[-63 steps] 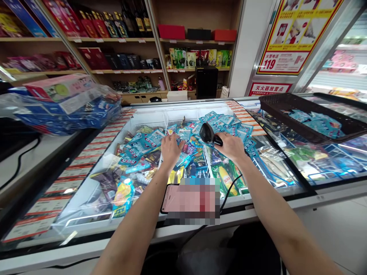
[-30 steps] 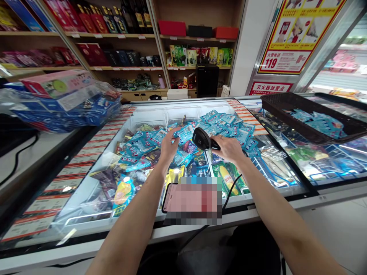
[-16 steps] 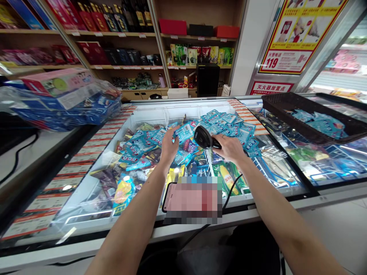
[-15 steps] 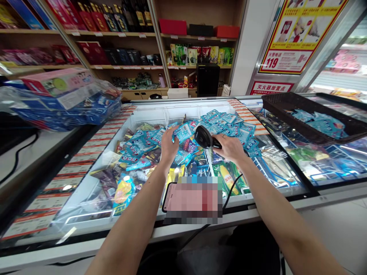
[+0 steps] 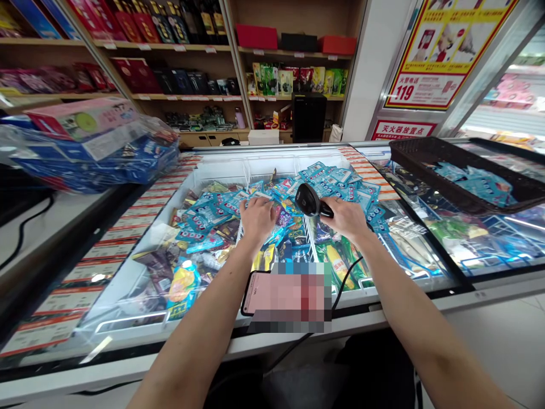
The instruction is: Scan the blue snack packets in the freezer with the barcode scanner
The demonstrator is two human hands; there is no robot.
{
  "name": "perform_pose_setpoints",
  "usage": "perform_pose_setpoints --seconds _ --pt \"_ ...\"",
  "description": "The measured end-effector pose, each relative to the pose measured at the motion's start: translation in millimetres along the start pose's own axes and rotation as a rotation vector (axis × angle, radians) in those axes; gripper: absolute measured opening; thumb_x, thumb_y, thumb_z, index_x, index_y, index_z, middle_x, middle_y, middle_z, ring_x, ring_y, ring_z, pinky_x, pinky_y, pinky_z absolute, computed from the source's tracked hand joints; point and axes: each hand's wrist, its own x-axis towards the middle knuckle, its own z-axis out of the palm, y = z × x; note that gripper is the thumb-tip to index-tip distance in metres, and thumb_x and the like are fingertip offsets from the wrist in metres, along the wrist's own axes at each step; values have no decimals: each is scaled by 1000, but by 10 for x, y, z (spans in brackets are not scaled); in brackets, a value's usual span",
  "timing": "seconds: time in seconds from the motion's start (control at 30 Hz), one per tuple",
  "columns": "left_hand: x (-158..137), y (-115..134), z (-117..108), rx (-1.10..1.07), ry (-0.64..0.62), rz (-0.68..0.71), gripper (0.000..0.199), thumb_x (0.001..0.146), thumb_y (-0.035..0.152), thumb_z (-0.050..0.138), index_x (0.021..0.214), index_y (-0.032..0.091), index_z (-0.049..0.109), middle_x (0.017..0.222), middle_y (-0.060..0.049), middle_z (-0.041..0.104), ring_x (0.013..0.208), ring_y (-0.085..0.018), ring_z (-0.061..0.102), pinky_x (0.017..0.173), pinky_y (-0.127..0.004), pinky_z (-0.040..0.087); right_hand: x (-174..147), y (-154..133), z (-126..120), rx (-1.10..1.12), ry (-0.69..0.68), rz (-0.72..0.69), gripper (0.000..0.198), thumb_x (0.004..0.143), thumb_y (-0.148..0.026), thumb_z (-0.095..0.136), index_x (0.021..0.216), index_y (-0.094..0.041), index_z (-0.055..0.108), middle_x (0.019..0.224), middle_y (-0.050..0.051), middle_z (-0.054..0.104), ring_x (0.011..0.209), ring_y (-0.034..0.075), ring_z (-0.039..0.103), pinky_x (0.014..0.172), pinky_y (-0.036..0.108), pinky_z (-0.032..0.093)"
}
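Observation:
My left hand (image 5: 258,218) is palm down at the edge of a spread of small blue packets (image 5: 206,216), its fingers stretched forward and slightly apart. No packet shows in it, though the area under the palm is hidden. My right hand (image 5: 347,218) grips the handle of a black barcode scanner (image 5: 307,199), whose head points left toward the left hand. Behind the scanner lies a second heap of blue packets (image 5: 327,176). Both groups rest on the glass top of a chest freezer (image 5: 213,162), with colourful wrapped goods visible below.
A phone (image 5: 272,292), partly blurred out, lies at the front edge beside the scanner's black cable (image 5: 344,281). On the right stands a dark basket (image 5: 460,196) with more blue packets. Plastic-wrapped boxes (image 5: 89,147) sit at left. Stocked shelves (image 5: 179,51) line the back.
The left hand has let go of a blue packet it held up and now lies lower and a little to the right. The scanner has shifted slightly right with my right hand.

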Motion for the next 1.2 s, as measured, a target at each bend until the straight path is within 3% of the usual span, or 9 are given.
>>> perform_pose_setpoints --seconds 0.17,0.3,0.47,0.6,0.9,1.03,1.2 --pt "-19 -18 -19 1 72 -120 33 87 36 41 102 23 69 111 -10 64 117 -33 48 110 -63 11 20 42 -26 -28 17 125 40 86 -42 51 123 -26 53 106 5 67 86 23 63 69 31 42" --pt "-6 -37 -8 1 83 -127 41 88 38 42 119 22 61 124 -12 59 127 -36 41 111 -66 -1 30 83 -50 -29 45 239 38 87 -43 49 120 -25 56 105 8 67 90 25 62 71 33 42" --pt "44 -7 21 5 -70 158 50 95 36 26 141 21 38 147 -6 40 140 -23 28 117 -52 9 44 123 -110 -6 71 407 40 86 -43 49 122 -24 55 100 8 68 89 26 63 71 33 43" --pt "62 27 30 -16 -159 339 50 97 37 21 141 22 37 148 -3 38 141 -17 27 118 -44 13 50 138 -139 0 49 444 39 86 -42 50 119 -23 57 99 9 68 89 26 64 71 33 43" --pt "104 2 53 -114 -230 340 49 97 43 24 139 25 39 142 -3 47 134 -18 39 117 -43 20 56 217 -161 24 57 478 36 86 -42 49 117 -24 57 98 9 69 89 26 64 73 34 44" --pt "159 53 21 -160 -281 367 54 96 48 24 146 29 25 152 0 32 140 -18 28 115 -42 23 66 241 -160 38 70 508 35 85 -43 49 114 -25 58 93 8 69 86 26 64 72 34 44" --pt "261 171 44 -178 -374 436 57 95 52 20 149 32 14 157 4 14 145 -18 11 117 -41 18 67 227 -155 53 58 490 37 85 -45 51 115 -25 59 91 8 69 87 26 64 71 33 45"
